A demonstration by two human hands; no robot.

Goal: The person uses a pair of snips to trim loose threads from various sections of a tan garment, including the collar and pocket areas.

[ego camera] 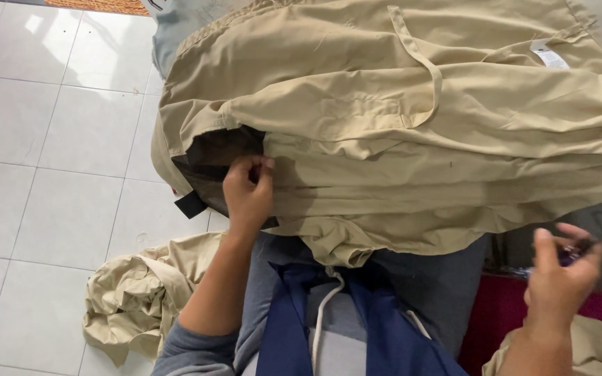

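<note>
Two hands worked a beige garment (398, 125) draped at twelve o'clock: left hand (247, 195) pinched its dark lining, right hand (559, 278) at four o'clock gripped a small dark object, apparently mid-sewing.

From my remote seat I see white floor tiles (57, 139) on the left, a crumpled beige cloth heap (134, 296) lying near left, a woven orange mat (99, 5) at the far edge, and a magenta cushion (499, 306) near right.
</note>
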